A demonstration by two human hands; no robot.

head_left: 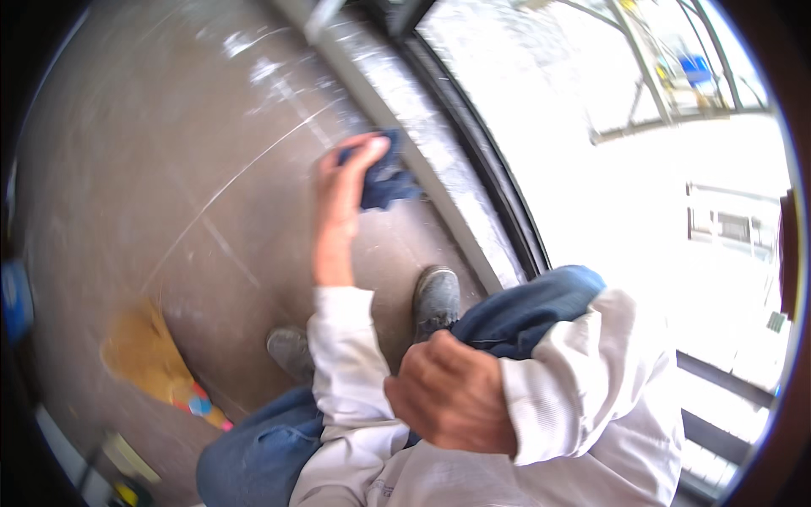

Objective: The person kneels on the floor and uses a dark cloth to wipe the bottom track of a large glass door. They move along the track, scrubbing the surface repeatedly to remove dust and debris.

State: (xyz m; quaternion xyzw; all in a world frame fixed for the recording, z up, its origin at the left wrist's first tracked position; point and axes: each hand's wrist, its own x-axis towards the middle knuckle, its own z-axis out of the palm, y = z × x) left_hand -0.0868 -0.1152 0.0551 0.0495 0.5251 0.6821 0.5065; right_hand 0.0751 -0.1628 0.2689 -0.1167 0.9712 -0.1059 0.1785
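My left hand (pixel 345 182) reaches forward over the floor, its fingers closed on a crumpled dark blue cloth (pixel 390 184). The cloth hangs beside the pale sill (pixel 397 127) at the foot of a black-framed window; whether it touches the sill I cannot tell. Nearer to me, my right hand (pixel 452 393) is curled into a fist in front of my right knee. Its palm side faces away, so anything inside is hidden.
Brown tiled floor (pixel 245 169) with whitish smears lies at the left. A blurred tan piece (pixel 148 355) with colourful bits rests at lower left, near a blue container (pixel 15 300). The black window frame (pixel 481 144) runs along the right, bright outdoors beyond. My shoes (pixel 437 300) stand close to the sill.
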